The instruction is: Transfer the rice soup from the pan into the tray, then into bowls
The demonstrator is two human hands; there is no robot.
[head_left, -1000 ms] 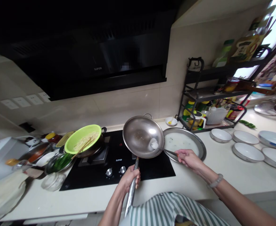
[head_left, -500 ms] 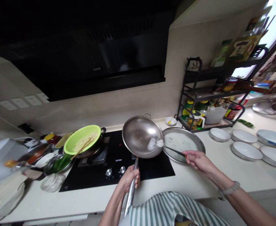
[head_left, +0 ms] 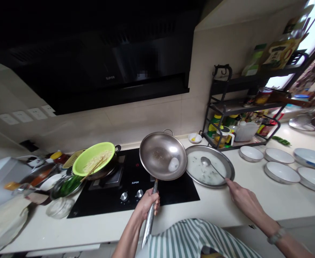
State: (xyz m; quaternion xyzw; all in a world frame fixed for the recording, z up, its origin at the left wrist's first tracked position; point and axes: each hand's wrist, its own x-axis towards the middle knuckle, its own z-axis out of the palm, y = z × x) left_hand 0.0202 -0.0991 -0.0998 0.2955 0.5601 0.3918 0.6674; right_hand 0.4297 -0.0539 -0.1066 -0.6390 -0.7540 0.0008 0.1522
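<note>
My left hand (head_left: 147, 203) is wrapped round the long metal handle of a wok (head_left: 157, 150), which is over the right side of the black hob. A small pool of white batter (head_left: 173, 164) lies in the wok's lower right. With my right hand (head_left: 238, 193) I grip the handle end of a metal ladle (head_left: 206, 161). The ladle's bowl is over or in the milky batter with dark flecks that fills a wide metal basin (head_left: 229, 168), just right of the wok.
A green colander (head_left: 78, 165) of pale strips with chopsticks rests on a pot at the left burner. Several white bowls (head_left: 282, 172) stand at the right. A black spice rack (head_left: 219, 107) is behind the basin. A glass jar (head_left: 60, 208) sits left of the hob (head_left: 111, 200).
My right hand has moved right, taking the ladle from the wok to the basin. The batter that was in and under the ladle stays as a pool in the wok. My left hand holds still.
</note>
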